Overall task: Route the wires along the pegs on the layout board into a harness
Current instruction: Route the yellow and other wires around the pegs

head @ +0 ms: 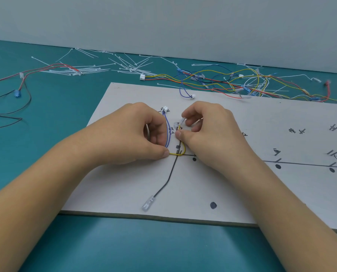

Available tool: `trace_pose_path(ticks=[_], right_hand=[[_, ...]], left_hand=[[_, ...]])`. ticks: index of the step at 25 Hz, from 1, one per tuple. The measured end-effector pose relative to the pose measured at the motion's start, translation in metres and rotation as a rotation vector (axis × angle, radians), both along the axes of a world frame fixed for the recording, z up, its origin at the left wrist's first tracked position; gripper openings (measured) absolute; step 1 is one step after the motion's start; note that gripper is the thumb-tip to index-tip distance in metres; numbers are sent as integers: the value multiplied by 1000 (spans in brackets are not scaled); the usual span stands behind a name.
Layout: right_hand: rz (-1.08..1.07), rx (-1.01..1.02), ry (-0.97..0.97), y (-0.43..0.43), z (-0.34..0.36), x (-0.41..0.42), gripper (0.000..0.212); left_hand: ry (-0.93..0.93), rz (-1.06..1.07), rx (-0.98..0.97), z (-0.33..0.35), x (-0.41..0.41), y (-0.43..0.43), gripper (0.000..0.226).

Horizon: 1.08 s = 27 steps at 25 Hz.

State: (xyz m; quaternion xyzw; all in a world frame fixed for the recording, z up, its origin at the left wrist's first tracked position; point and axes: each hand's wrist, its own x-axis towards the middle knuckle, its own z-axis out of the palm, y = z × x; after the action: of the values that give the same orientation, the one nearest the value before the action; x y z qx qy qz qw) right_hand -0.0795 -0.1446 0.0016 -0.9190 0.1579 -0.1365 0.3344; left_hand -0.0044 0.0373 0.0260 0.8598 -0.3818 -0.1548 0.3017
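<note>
1. Status: early, by my judgement. Three wires lie on the board (242, 193), all at the left junction of the drawn lines. The drawn trunk running right is bare. Most wires sit in the pile (242, 81) beyond the far edge, among loose ties (128, 65).
2. No raised pegs are discernible; I see only black dots beside the lines.
3. Left hand (128, 138): fingers curled, thumb and forefinger pinching the blue wire (168, 132) and yellow wire (184, 149) together at the junction.
4. Right hand (209, 130): fingers curled narrow, thumb and forefinger pinching the yellow wire's far end at its clear terminal (182, 121).
5. Blue wire: long axis runs far to near, bowed right, with the white connector (165, 109) at the far end, pointing away.
6. Yellow wire: runs right from the left thumb across the junction, then curves up, with its terminal pointing away.
7. Black wire (168, 177): lies free, running from the junction toward the near edge, slightly left. Its end sleeve (148, 203) points near-left.
8. Left to do (judgement): seat the yellow end, route the remaining wires along the trunk, then tie.
</note>
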Motion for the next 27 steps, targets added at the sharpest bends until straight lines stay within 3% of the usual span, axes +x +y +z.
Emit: trace_pose_path(ticks=[12, 27], right_hand=[[38, 23, 6, 3, -1, -2, 39], [122, -4, 33, 3, 2, -4, 24]], left_hand=[[13, 3, -11, 1, -1, 0, 15], [10, -10, -7, 0, 0, 1, 14]])
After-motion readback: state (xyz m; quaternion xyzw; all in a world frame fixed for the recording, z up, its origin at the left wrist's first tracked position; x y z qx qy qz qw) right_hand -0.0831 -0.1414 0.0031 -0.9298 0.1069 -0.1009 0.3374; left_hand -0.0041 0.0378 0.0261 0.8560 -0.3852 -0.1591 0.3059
